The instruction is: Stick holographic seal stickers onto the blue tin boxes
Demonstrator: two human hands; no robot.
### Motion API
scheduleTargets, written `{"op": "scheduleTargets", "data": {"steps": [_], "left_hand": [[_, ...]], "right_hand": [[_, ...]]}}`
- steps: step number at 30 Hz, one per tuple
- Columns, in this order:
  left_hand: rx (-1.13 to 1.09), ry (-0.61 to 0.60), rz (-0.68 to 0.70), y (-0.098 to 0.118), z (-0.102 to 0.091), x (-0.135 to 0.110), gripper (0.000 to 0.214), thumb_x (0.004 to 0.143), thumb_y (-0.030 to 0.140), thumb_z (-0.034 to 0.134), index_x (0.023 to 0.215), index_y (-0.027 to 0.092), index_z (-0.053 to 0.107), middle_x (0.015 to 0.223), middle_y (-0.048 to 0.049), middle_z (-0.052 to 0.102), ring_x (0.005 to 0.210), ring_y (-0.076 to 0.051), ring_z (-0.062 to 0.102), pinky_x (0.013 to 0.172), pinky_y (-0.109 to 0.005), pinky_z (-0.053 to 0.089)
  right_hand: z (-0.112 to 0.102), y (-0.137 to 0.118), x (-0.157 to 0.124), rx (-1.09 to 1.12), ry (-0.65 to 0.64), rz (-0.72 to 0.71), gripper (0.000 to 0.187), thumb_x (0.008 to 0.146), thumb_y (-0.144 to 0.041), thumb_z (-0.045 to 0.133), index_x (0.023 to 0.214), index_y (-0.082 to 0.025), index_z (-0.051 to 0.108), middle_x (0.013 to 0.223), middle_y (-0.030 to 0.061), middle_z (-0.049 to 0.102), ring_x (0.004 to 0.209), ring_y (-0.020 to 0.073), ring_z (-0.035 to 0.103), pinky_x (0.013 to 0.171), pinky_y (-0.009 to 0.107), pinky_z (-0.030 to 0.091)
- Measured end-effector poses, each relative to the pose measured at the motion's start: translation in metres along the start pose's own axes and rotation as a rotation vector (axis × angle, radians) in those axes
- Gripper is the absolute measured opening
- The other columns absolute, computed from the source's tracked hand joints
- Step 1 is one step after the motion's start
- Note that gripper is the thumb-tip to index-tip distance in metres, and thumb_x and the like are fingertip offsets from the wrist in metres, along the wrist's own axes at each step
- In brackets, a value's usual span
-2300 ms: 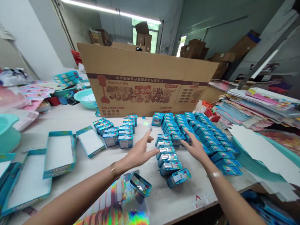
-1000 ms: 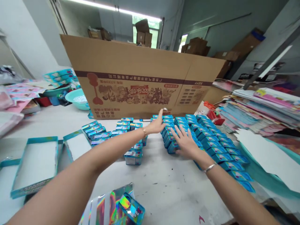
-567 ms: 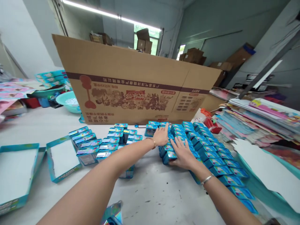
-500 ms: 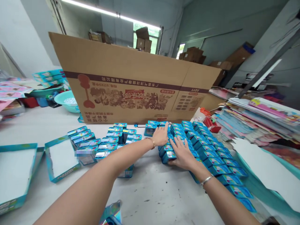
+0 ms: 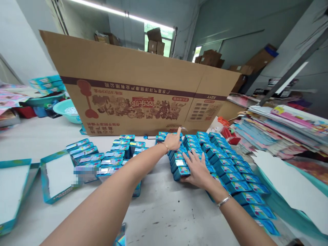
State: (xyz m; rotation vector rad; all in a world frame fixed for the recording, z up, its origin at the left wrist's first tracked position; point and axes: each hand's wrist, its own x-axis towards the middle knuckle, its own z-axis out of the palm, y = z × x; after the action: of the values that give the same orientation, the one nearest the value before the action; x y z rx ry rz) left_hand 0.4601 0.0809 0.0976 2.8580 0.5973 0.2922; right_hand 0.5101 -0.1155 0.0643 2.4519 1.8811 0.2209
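Rows of small teal boxes (image 5: 232, 164) cover the white table (image 5: 166, 212). My left hand (image 5: 173, 140) reaches over the far end of one row (image 5: 179, 163), fingers curled down onto the boxes there. My right hand (image 5: 196, 168) lies flat with fingers spread against the near end of the same row. The row sits squeezed between both hands. Another group of teal boxes (image 5: 112, 155) stands to the left.
A large flattened cardboard carton (image 5: 133, 85) stands upright behind the boxes. Open teal trays (image 5: 55, 176) lie at the left, with a teal bowl (image 5: 65, 111) behind. Stacked printed sheets (image 5: 282, 126) fill the right side. A red item (image 5: 228, 131) sits near the carton.
Both hands went from hovering over loose boxes to the far rows, then closed onto one row from both ends. The row has shifted slightly toward me and left.
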Motion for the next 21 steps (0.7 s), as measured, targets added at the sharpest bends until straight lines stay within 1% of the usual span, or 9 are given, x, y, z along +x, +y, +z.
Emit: {"op": "scheduleTargets", "data": {"steps": [3,6,8,11,13,16,19,21], "left_hand": [[-0.023,-0.029,0.037,0.001,0.002,-0.002,0.086,0.096,0.031,0.044,0.156,0.006,-0.013,0.121,-0.0196,0.07,0.115,-0.033,0.065,0.098,-0.043,0.04],[-0.066,-0.068,0.077,0.008,0.005,-0.009,0.083,0.097,0.032,0.04,0.155,0.006,-0.014,0.115,-0.0152,0.074,0.109,-0.029,0.068,0.096,-0.039,0.041],[-0.095,-0.095,0.105,0.015,0.008,-0.017,0.081,0.098,0.033,0.037,0.155,0.003,-0.013,0.11,-0.0142,0.075,0.105,-0.028,0.07,0.093,-0.036,0.042],[-0.146,-0.127,0.149,0.03,0.013,-0.035,0.081,0.098,0.037,0.035,0.155,0.002,-0.012,0.11,-0.0155,0.075,0.102,-0.029,0.07,0.085,-0.034,0.044],[-0.208,-0.154,0.195,0.039,0.017,-0.05,0.082,0.098,0.037,0.035,0.156,0.004,-0.012,0.11,-0.0155,0.074,0.099,-0.03,0.07,0.082,-0.034,0.045],[-0.306,-0.193,0.278,0.05,0.021,-0.073,0.08,0.097,0.034,0.035,0.157,0.006,-0.01,0.11,-0.0149,0.074,0.096,-0.03,0.07,0.08,-0.035,0.045],[-0.385,-0.218,0.33,0.056,0.022,-0.088,0.079,0.096,0.032,0.037,0.157,0.007,-0.005,0.106,-0.0139,0.074,0.093,-0.03,0.07,0.081,-0.036,0.046],[-0.438,-0.226,0.344,0.058,0.018,-0.092,0.079,0.094,0.031,0.039,0.158,0.007,-0.001,0.102,-0.0132,0.075,0.093,-0.03,0.069,0.082,-0.037,0.047]], "right_hand": [[0.005,-0.009,-0.008,0.013,0.06,0.025,0.107,0.063,-0.059,0.08,0.151,-0.012,0.041,0.151,0.0285,0.043,0.146,0.0484,0.025,0.111,0.074,0.005],[0.016,-0.034,-0.025,0.079,0.172,0.099,0.104,0.064,-0.058,0.079,0.148,-0.011,0.041,0.153,0.0285,0.039,0.147,0.048,0.023,0.113,0.071,0.008],[0.023,-0.059,-0.041,0.147,0.278,0.188,0.103,0.066,-0.054,0.077,0.15,-0.01,0.036,0.157,0.029,0.031,0.148,0.0478,0.018,0.113,0.07,0.011],[0.028,-0.105,-0.064,0.266,0.411,0.323,0.102,0.072,-0.042,0.072,0.155,-0.011,0.022,0.161,0.0279,0.021,0.15,0.0476,0.011,0.111,0.071,0.017],[0.026,-0.137,-0.076,0.339,0.452,0.385,0.099,0.075,-0.034,0.066,0.157,-0.014,0.014,0.161,0.0263,0.02,0.15,0.047,0.011,0.109,0.072,0.021],[0.02,-0.177,-0.088,0.415,0.485,0.442,0.092,0.079,-0.026,0.059,0.158,-0.017,0.011,0.161,0.0247,0.021,0.15,0.0461,0.012,0.108,0.073,0.023],[0.016,-0.202,-0.096,0.475,0.52,0.471,0.084,0.085,-0.03,0.055,0.157,-0.017,0.015,0.161,0.0248,0.022,0.149,0.0468,0.011,0.107,0.075,0.022],[0.016,-0.205,-0.102,0.544,0.547,0.451,0.082,0.088,-0.04,0.058,0.156,-0.017,0.02,0.16,0.0253,0.023,0.149,0.0474,0.014,0.107,0.075,0.023]]}}
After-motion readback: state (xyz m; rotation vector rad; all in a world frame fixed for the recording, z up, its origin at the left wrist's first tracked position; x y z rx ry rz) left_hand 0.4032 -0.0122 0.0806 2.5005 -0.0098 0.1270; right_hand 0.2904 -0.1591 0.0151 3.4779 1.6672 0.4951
